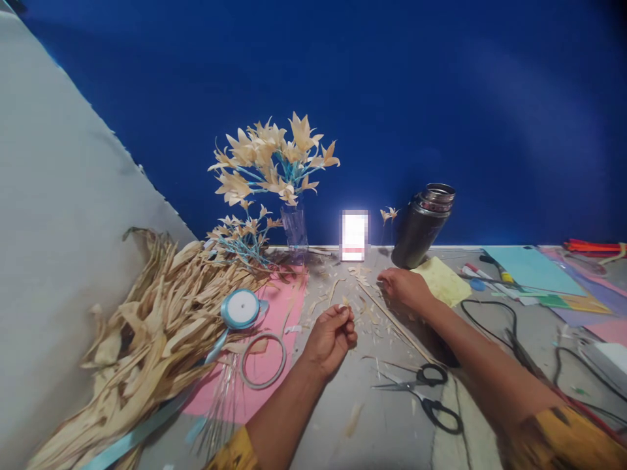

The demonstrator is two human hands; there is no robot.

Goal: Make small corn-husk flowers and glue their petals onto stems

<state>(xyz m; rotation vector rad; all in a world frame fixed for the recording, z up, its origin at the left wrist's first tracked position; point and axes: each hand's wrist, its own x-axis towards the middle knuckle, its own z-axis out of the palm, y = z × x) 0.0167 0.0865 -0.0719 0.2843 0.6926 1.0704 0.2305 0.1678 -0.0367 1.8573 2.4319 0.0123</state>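
Note:
My left hand (330, 339) is closed in a pinch above the middle of the table. A tiny pale bit shows at its fingertips, too small to name. My right hand (404, 288) is low over the table in front of the dark steel flask (422, 225), its fingers drawn together; whatever they hold is hidden. Around both hands lie husk scraps (369, 313) and a long thin husk strip (392, 321). Black-handled scissors (414, 390) lie with blades apart below the right wrist. Two small husk flowers (388, 214) on thin stems stand beside the flask.
Dried husks (161, 333) are heaped at left, beside a blue ribbon spool (240, 309), a tape ring (264, 360) and thin wires (223, 405). A clear vase (294, 232) holds husk flowers (274, 153). A lit screen (354, 235) stands behind. Cables (514, 326) and coloured sheets (536, 271) lie right.

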